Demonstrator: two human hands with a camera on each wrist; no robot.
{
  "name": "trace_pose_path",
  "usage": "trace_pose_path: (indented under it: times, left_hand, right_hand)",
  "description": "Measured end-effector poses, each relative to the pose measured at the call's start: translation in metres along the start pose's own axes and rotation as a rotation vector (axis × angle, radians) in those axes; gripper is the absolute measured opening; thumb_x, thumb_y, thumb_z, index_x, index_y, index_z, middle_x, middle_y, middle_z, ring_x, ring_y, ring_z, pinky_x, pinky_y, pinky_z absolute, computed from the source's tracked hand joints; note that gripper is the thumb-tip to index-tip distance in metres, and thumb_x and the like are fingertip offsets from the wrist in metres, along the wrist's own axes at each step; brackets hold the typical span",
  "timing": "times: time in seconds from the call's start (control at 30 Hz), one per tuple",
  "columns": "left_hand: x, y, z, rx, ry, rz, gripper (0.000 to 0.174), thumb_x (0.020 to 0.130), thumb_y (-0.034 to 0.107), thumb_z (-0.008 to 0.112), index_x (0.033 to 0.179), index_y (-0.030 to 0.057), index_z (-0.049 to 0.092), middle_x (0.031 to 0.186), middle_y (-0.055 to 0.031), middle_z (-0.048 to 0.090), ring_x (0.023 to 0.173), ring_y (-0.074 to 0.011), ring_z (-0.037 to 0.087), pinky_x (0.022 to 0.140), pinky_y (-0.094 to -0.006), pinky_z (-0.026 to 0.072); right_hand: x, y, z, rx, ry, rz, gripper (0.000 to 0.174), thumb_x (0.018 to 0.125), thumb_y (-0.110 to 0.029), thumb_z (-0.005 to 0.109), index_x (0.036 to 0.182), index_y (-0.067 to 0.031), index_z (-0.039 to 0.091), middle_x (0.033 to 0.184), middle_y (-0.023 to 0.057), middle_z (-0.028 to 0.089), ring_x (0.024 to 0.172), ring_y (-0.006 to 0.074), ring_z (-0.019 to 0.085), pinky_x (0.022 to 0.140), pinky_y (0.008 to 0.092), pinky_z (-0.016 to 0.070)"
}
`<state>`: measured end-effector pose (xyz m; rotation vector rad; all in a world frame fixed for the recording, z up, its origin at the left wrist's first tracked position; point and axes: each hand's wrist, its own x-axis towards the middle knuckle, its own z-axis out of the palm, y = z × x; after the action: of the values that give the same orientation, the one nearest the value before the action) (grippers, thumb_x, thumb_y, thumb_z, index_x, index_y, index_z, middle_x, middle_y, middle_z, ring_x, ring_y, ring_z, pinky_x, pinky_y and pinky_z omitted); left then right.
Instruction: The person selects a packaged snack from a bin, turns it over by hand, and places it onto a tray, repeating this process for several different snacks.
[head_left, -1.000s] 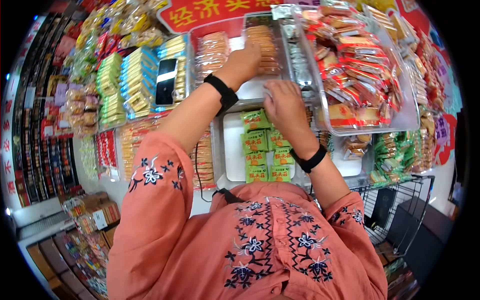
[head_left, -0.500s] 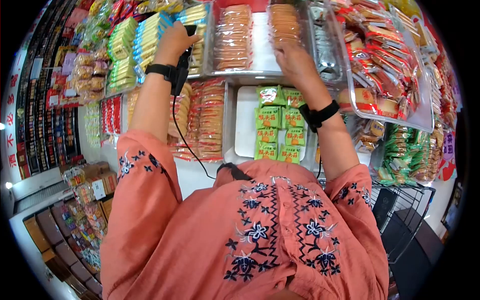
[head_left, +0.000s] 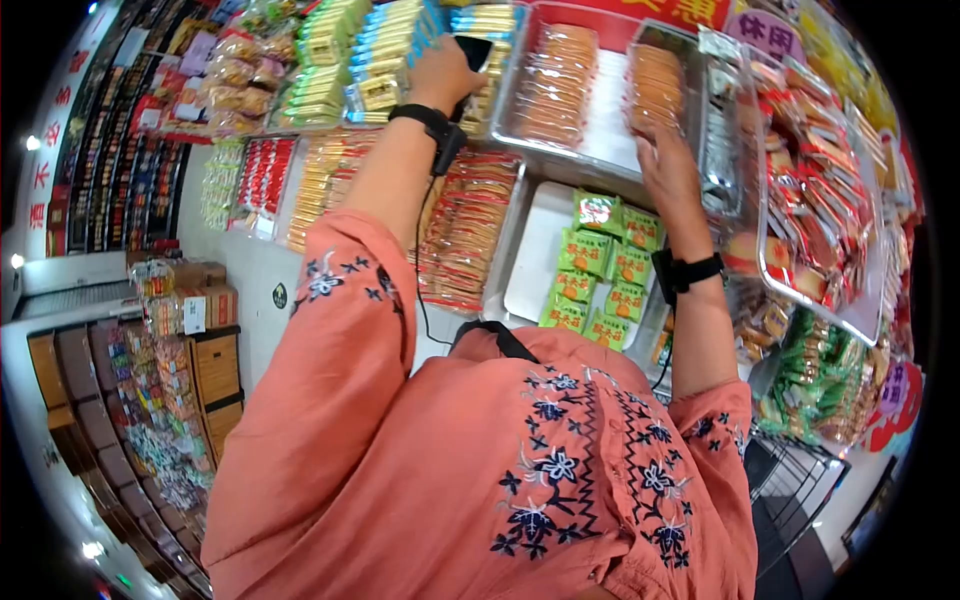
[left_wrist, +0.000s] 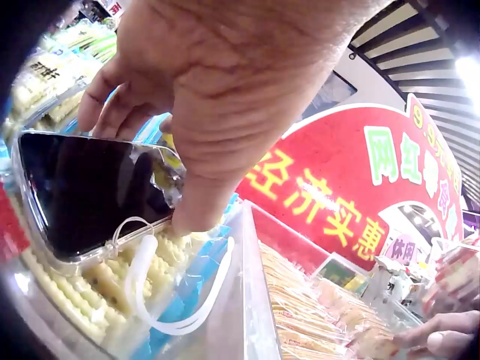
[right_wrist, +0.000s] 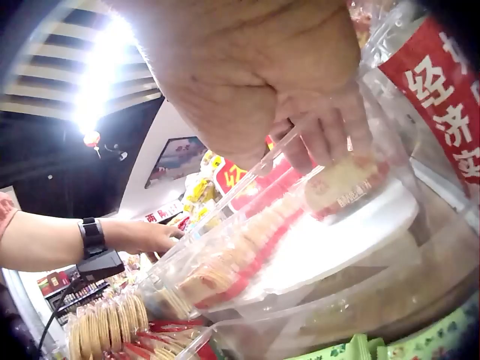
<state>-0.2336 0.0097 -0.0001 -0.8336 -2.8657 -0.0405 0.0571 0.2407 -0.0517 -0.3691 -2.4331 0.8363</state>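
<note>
In the head view my left hand (head_left: 440,80) grips a dark phone (head_left: 476,52) above blue and yellow wrapped snacks. The left wrist view has the phone (left_wrist: 90,195) tilted in a clear case, a white strap (left_wrist: 150,289) hanging from it, and my left thumb and fingers at its edge. My right hand (head_left: 670,180) reaches into a clear tray, its fingers at the near end of the right row of wrapped crackers (head_left: 655,85). Seen from the right wrist, its extended fingers (right_wrist: 330,135) touch a packet (right_wrist: 345,184); the thumb's contact is unclear.
Another cracker row (head_left: 560,85) lies in the tray's left part. Nearer stand green packets (head_left: 585,250) in a white-bottomed bin. A clear bin of red-and-white packets (head_left: 820,200) overhangs on the right, with a wire cart (head_left: 800,480) below. A cable hangs from the left wrist.
My left hand has left the cracker tray, moved left and taken hold of the phone, which lay on the snacks. My right hand has moved forward to the right cracker row. The head view has shifted.
</note>
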Motion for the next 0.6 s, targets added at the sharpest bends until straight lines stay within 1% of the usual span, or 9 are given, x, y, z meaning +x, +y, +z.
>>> trace_pose_path:
  times: [0.03,0.1,0.27,0.3,0.37,0.43,0.47,0.53,0.6]
  left_hand:
    - [-0.005,0.004,-0.006,-0.027,-0.057,-0.020,0.093,0.073,0.054,0.081,0.135,-0.0068,0.046,0.119,-0.0326,0.063,0.108,-0.0465,0.064,0.083,-0.0531,0.0563]
    - [-0.005,-0.002,0.004,-0.031,-0.014,0.009,0.096,0.072,0.055,0.080,0.135,-0.0081,0.045,0.115,-0.0316,0.065,0.105,-0.0449,0.066,0.082,-0.0534,0.0567]
    - [-0.025,-0.016,-0.062,-0.139,0.142,0.012,0.098,0.070,0.054,0.079,0.137,-0.0080,0.043,0.100,-0.0323,0.069,0.093,-0.0475,0.069,0.080,-0.0510,0.0577]
    - [-0.026,-0.027,-0.071,-0.148,0.204,0.047,0.097,0.070,0.055,0.079,0.136,-0.0056,0.044,0.103,-0.0310,0.069,0.095,-0.0458,0.069,0.081,-0.0489,0.0577]
    - [-0.022,-0.059,-0.099,-0.445,0.068,0.039,0.102,0.069,0.057,0.081,0.141,-0.0048,0.042,0.113,-0.0312,0.067,0.106,-0.0438,0.068,0.087,-0.0473,0.0560]
    - [-0.027,-0.098,-0.107,-0.172,0.221,0.018,0.106,0.070,0.056,0.083,0.145,-0.0058,0.040,0.122,-0.0308,0.064,0.114,-0.0401,0.065,0.094,-0.0444,0.0528]
    - [-0.055,-0.075,-0.159,-0.389,-0.004,-0.028,0.107,0.072,0.055,0.083,0.147,-0.0069,0.039,0.128,-0.0303,0.061,0.119,-0.0374,0.063,0.099,-0.0423,0.0498]
    - [-0.064,-0.108,-0.165,-0.460,-0.141,-0.045,0.098,0.073,0.048,0.082,0.143,-0.0076,0.043,0.128,-0.0264,0.062,0.117,-0.0314,0.062,0.098,-0.0412,0.0496]
    - [-0.076,-0.162,-0.134,-0.412,-0.101,-0.120,0.090,0.073,0.048,0.081,0.137,-0.0073,0.049,0.125,-0.0242,0.065,0.112,-0.0311,0.065,0.096,-0.0400,0.0499]
  right_hand:
    - [0.000,-0.001,0.000,-0.027,-0.003,0.014,0.026,0.093,-0.012,0.061,0.117,-0.0044,0.065,0.116,0.0189,0.067,0.110,0.0381,0.061,0.096,0.0441,0.0479]
    - [-0.001,-0.001,0.001,-0.013,0.002,0.006,0.026,0.093,-0.012,0.062,0.117,-0.0038,0.065,0.117,0.0191,0.067,0.110,0.0381,0.061,0.097,0.0440,0.0474]
    - [-0.001,-0.003,-0.001,-0.032,-0.008,-0.007,0.024,0.093,-0.011,0.063,0.115,-0.0028,0.065,0.117,0.0192,0.066,0.111,0.0379,0.061,0.098,0.0438,0.0470]
    - [-0.001,-0.007,-0.001,-0.040,-0.006,-0.002,0.024,0.092,-0.011,0.063,0.115,-0.0026,0.065,0.116,0.0192,0.067,0.111,0.0378,0.061,0.098,0.0438,0.0470]
    - [0.001,-0.007,-0.001,-0.040,-0.004,0.000,0.024,0.092,-0.011,0.063,0.115,-0.0024,0.065,0.116,0.0193,0.067,0.110,0.0378,0.061,0.098,0.0438,0.0470]
    - [0.001,-0.002,0.002,-0.020,-0.005,0.006,0.023,0.093,-0.011,0.062,0.114,-0.0025,0.065,0.115,0.0194,0.067,0.110,0.0378,0.061,0.098,0.0438,0.0471]
    - [0.000,-0.002,0.002,-0.031,-0.022,0.033,0.023,0.093,-0.012,0.061,0.114,-0.0027,0.066,0.115,0.0194,0.067,0.110,0.0380,0.061,0.097,0.0440,0.0473]
    - [0.001,-0.002,0.001,-0.055,-0.048,0.091,0.024,0.093,-0.012,0.060,0.114,-0.0031,0.066,0.114,0.0194,0.067,0.109,0.0383,0.061,0.096,0.0443,0.0476]
    - [0.001,0.000,0.002,-0.035,0.006,0.023,0.024,0.093,-0.013,0.060,0.114,-0.0035,0.067,0.113,0.0197,0.067,0.108,0.0386,0.062,0.095,0.0449,0.0480]
